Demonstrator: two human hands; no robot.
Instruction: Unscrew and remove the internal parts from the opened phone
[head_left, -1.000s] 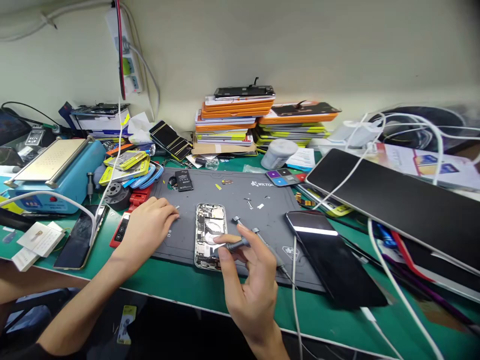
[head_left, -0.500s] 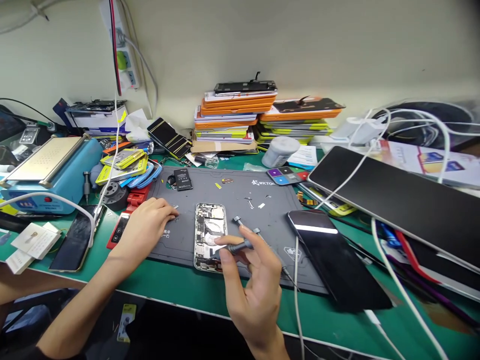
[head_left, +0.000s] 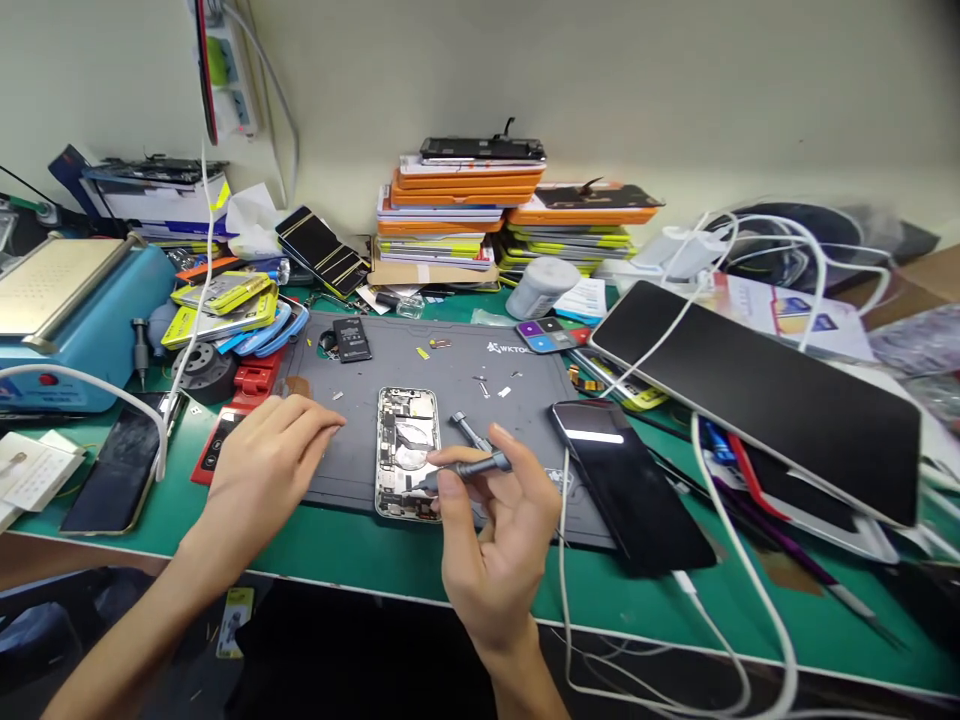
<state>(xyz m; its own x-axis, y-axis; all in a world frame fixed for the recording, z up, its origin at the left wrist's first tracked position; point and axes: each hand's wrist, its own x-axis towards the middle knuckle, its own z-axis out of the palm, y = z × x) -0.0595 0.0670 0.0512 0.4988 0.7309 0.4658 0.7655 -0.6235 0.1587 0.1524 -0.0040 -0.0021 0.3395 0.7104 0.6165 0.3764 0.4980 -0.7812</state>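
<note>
An opened phone (head_left: 386,450) lies on the grey work mat (head_left: 420,375), its inner boards and parts showing. My right hand (head_left: 499,545) holds a grey screwdriver (head_left: 480,466) between thumb and fingers, with the tip pointing down at the lower part of the phone. Behind that hand another grey tool (head_left: 466,430) lies on the mat, partly covered. My left hand (head_left: 270,450) rests over the mat's left side, fingers pressed together; whatever is between them cannot be seen. A black phone battery (head_left: 352,340) lies farther back, and small loose parts (head_left: 484,390) lie to the right.
A black phone (head_left: 630,490) with a white cable lies right, beside a large dark-screened device (head_left: 757,390). Orange and yellow boxes (head_left: 465,190) are stacked at the back. A blue machine (head_left: 82,330) and another phone (head_left: 120,465) stand left. A white-lidded jar (head_left: 544,285) sits behind the mat.
The view has swung a little, shifting the bench leftward and up in the picture. My left hand has drawn slightly nearer to me; my right hand keeps the screwdriver over the phone.
</note>
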